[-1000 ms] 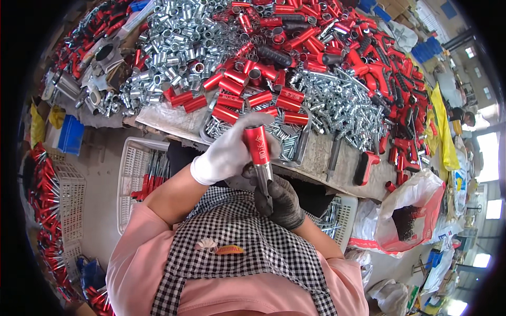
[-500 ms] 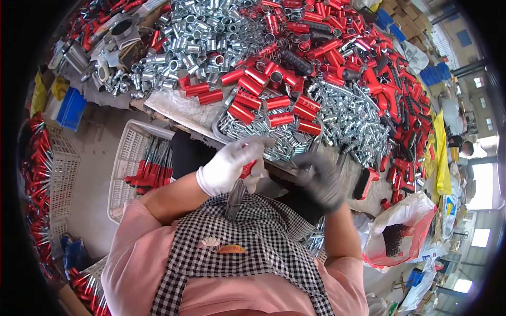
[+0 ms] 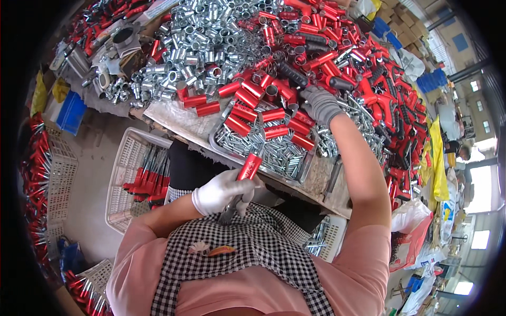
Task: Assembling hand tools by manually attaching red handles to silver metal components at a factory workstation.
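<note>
cluttered metal bench (image 3: 174, 117); white-gloved left hand (image 3: 221, 192) clasps glossy red tube (image 3: 249, 167).

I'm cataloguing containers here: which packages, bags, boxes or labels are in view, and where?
Cardboard boxes: top right, brown, stacked.
Blue bins: right of table, rectangular.
Red-and-white plastic bag: lower right, crumpled, open.
Blue crate: left floor.
White basket: left of person, holds red-handled tools.

Red tube (image 3: 249, 167) in left hand (image 3: 221, 192) (gloved)
</note>
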Tool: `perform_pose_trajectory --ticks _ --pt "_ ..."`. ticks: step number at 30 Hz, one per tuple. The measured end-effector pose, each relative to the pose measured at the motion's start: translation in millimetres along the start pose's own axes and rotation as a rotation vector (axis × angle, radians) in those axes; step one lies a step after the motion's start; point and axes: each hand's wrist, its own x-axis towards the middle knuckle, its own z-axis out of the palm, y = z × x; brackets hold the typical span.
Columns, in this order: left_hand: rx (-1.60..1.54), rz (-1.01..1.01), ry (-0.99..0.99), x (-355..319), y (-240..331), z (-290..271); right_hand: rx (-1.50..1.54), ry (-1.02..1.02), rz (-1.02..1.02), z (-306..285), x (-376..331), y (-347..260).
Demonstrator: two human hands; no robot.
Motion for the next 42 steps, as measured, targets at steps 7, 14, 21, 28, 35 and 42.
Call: perform_pose_trajectory --ticks 7,14,21,28,35,42 --pt "0.127 0.005 -0.030 5 7 13 -0.101 -0.261 0.048 -25 13 -13" --pt "0.188 0.081 0.080 -4 16 7 0.079 -0.155 0.117 -33 -22 26" --pt "0.402 0.140 0.191 8 18 4 0.449 0.441 0.202 -47 -79 30" --pt "0.976 0.491 0.314 27 14 -1 1.333 0.181 0.110 -104 -143 -77" --pt "1.196 0.618 0.211 38 3 -2 0.586 0.162 -0.206 -106 -145 -133" --pt "1.207 0.626 0.333 34 8 -5 1.078 -0.069 -0.146 -89 -116 -84"
